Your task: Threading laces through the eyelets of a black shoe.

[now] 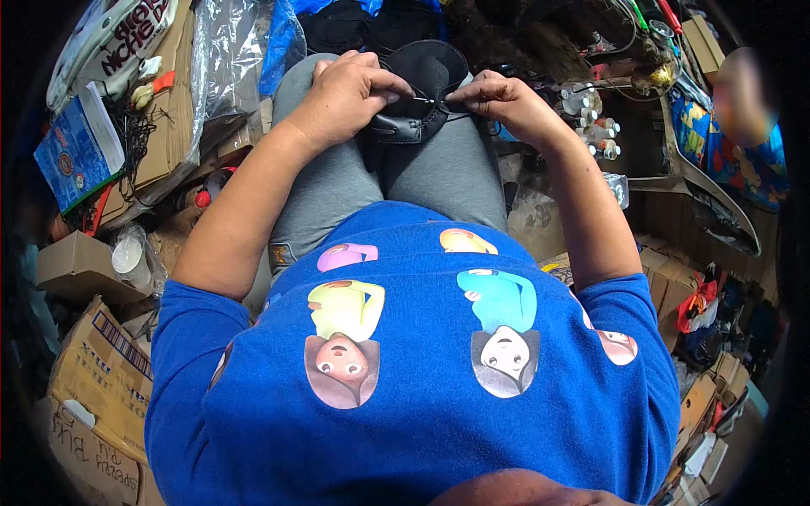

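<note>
Head view: the left hand [342,97] curls over a black shoe piece [422,88] lying on the knees of the grey trousers [439,173] — fingers closed, pressing it. The right hand [498,101] pinches a thin needle [426,99] — fingertips tight together, touching the piece.
</note>
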`<state>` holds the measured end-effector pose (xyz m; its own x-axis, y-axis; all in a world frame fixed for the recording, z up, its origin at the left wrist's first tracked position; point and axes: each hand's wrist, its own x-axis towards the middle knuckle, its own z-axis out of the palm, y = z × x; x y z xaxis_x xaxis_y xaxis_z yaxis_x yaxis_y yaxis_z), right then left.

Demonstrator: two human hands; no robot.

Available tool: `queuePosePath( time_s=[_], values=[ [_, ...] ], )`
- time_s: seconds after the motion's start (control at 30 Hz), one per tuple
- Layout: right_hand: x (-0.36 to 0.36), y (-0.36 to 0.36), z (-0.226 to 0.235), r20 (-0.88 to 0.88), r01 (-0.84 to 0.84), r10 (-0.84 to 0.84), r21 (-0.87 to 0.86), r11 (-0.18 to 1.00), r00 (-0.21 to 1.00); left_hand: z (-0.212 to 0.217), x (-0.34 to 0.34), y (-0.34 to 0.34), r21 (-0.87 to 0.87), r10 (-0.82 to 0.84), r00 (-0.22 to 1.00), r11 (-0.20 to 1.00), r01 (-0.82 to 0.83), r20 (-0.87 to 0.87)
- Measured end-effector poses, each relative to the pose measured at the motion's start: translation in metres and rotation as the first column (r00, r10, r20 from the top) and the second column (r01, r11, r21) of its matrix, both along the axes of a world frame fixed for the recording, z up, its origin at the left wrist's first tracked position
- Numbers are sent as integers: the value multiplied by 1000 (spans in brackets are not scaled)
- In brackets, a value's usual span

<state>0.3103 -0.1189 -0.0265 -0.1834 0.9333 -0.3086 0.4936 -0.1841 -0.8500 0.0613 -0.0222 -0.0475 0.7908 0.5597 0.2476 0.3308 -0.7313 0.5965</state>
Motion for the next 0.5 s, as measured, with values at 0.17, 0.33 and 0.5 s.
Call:
queuePosePath(
  time_s=[0.17, 0.33, 0.5],
  values=[
    [2, 0, -3, 1, -22, 22, 8, 1000, 1000, -4, 3, 0, -22, -15, 1000, 1000, 15, -8],
    [1, 5, -3, -31, -41, 40, -35, 999, 999, 3, 19, 8, -143, -66, 996, 988, 57, -56],
    [-3, -3, 5, -63, 37, -38, -11, 999, 997, 18, 14, -3, 53, -74, 996, 996, 77, -59]
  ],
)
